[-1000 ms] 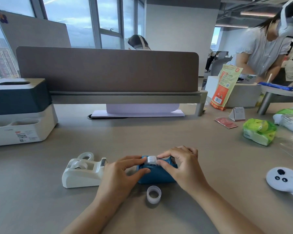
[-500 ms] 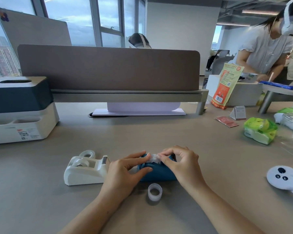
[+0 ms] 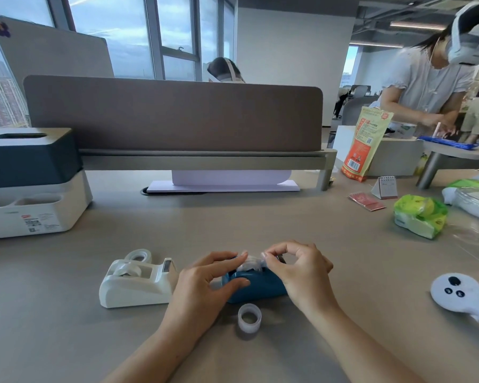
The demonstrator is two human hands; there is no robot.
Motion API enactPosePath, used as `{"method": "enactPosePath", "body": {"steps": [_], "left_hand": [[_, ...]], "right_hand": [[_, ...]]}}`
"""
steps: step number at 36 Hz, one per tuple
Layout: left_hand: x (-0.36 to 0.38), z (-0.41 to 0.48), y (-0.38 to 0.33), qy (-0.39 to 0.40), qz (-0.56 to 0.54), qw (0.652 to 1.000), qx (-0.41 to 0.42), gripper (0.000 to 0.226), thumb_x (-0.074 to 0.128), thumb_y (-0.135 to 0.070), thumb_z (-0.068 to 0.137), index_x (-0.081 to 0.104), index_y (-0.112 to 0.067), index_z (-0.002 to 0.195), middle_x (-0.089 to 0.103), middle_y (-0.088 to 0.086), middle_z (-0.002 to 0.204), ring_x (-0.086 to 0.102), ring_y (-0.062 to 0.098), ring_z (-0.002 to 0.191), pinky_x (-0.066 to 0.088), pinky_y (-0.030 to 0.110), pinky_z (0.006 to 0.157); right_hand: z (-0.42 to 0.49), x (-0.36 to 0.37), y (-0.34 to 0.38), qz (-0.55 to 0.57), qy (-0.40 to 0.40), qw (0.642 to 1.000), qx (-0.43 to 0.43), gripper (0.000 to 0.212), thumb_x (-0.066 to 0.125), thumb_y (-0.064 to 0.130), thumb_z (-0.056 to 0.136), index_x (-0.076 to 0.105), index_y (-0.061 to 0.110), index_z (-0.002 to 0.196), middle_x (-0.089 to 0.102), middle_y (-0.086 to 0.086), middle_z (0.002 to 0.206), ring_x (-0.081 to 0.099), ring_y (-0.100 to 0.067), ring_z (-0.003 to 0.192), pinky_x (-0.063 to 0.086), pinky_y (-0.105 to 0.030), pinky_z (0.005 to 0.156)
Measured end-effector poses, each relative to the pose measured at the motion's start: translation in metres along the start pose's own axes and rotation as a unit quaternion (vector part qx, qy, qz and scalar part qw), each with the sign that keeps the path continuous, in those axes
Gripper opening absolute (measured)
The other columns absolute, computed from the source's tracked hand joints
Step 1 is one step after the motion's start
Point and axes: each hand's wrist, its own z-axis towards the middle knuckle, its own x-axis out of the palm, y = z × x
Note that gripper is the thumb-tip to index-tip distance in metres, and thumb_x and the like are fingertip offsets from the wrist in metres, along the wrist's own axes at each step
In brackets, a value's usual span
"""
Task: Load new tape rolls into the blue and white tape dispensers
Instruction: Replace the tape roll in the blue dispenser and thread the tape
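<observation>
The blue tape dispenser (image 3: 256, 287) sits on the desk between my hands. A clear tape roll (image 3: 250, 263) rests in its top slot. My left hand (image 3: 205, 286) grips the dispenser's left side, index finger on the roll. My right hand (image 3: 302, 272) pinches the roll's right edge with thumb and forefinger. A loose clear tape roll (image 3: 249, 317) stands on the desk just in front of the blue dispenser. The white tape dispenser (image 3: 137, 283) is to the left with a roll in its cradle, and another clear roll (image 3: 139, 256) leans behind it.
A blue and white tissue box organiser (image 3: 28, 181) stands at the far left. A grey desk divider (image 3: 174, 114) runs across the back. A white controller (image 3: 462, 297), a green tissue pack (image 3: 419, 215) and a small calendar (image 3: 386, 187) lie right. A person works at the far right.
My fingers have pressed the clear roll lower into the blue dispenser's slot. My right thumb and forefinger now pinch at its right edge. The dispensers have not shifted.
</observation>
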Motion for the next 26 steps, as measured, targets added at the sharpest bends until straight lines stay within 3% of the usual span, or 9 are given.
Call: {"method": "enactPosePath", "body": {"steps": [2, 5, 9, 13, 17, 22, 26], "left_hand": [[-0.001, 0.0, 0.0, -0.001, 0.003, 1.0, 0.0, 0.042, 0.083, -0.025, 0.072, 0.073, -0.039, 0.11, 0.069, -0.025, 0.11, 0.061, -0.012, 0.104, 0.043, 0.002, 0.088], [-0.003, 0.0, 0.0, -0.003, 0.002, 1.0, -0.004, 0.04, 0.085, -0.027, 0.069, 0.073, -0.041, 0.105, 0.069, -0.026, 0.112, 0.061, -0.013, 0.104, 0.043, 0.001, 0.089], [-0.003, 0.0, 0.0, -0.001, 0.004, 1.0, -0.01, 0.04, 0.085, -0.027, 0.069, 0.074, -0.041, 0.105, 0.07, -0.022, 0.115, 0.063, -0.009, 0.105, 0.04, -0.002, 0.088], [-0.003, 0.001, 0.001, -0.002, 0.006, 1.0, -0.008, 0.038, 0.085, -0.026, 0.07, 0.074, -0.043, 0.103, 0.069, -0.023, 0.115, 0.06, -0.013, 0.107, 0.039, -0.003, 0.087], [-0.002, 0.001, 0.003, -0.002, 0.01, 1.0, -0.003, 0.038, 0.084, -0.027, 0.07, 0.074, -0.044, 0.102, 0.068, -0.024, 0.114, 0.06, -0.013, 0.107, 0.04, -0.002, 0.088], [-0.001, 0.002, 0.004, 0.0, 0.0, 1.0, -0.008, 0.037, 0.084, -0.024, 0.071, 0.074, -0.043, 0.102, 0.068, -0.023, 0.115, 0.059, -0.015, 0.107, 0.041, -0.001, 0.09], [-0.001, 0.001, 0.004, 0.0, -0.002, 1.0, -0.006, 0.037, 0.084, -0.023, 0.071, 0.075, -0.041, 0.102, 0.068, -0.023, 0.114, 0.058, -0.016, 0.107, 0.04, -0.002, 0.089]], "right_hand": [[0.0, -0.006, 0.0, 0.018, 0.011, 0.999, 0.026, 0.022, 0.073, 0.035, 0.079, 0.066, 0.036, 0.059, 0.071, 0.021, 0.07, 0.051, 0.012, 0.088, 0.028, -0.033, 0.086], [0.003, -0.015, -0.002, 0.053, 0.016, 0.995, 0.087, 0.018, 0.074, 0.034, 0.08, 0.071, 0.028, 0.063, 0.074, -0.004, 0.065, 0.059, -0.008, 0.071, 0.039, -0.038, 0.095], [0.008, -0.022, -0.01, 0.061, 0.009, 0.992, 0.11, 0.01, 0.076, 0.034, 0.077, 0.071, 0.039, 0.07, 0.074, 0.012, 0.068, 0.066, -0.017, 0.085, 0.045, -0.05, 0.098], [0.009, -0.027, -0.011, 0.051, 0.001, 0.99, 0.13, 0.017, 0.076, 0.033, 0.077, 0.072, 0.028, 0.062, 0.074, 0.007, 0.068, 0.064, -0.014, 0.082, 0.044, -0.05, 0.098], [0.008, -0.027, -0.012, 0.044, 0.001, 0.988, 0.148, 0.018, 0.076, 0.034, 0.077, 0.07, 0.032, 0.06, 0.07, 0.012, 0.062, 0.061, -0.009, 0.071, 0.046, -0.047, 0.094], [0.008, -0.026, -0.014, 0.04, 0.001, 0.987, 0.154, 0.01, 0.075, 0.038, 0.076, 0.07, 0.04, 0.069, 0.069, 0.019, 0.063, 0.062, -0.011, 0.072, 0.047, -0.047, 0.094], [0.008, -0.025, -0.016, 0.028, 0.01, 0.987, 0.16, 0.011, 0.075, 0.039, 0.076, 0.072, 0.034, 0.067, 0.072, 0.012, 0.065, 0.065, -0.015, 0.076, 0.049, -0.049, 0.094]]}}
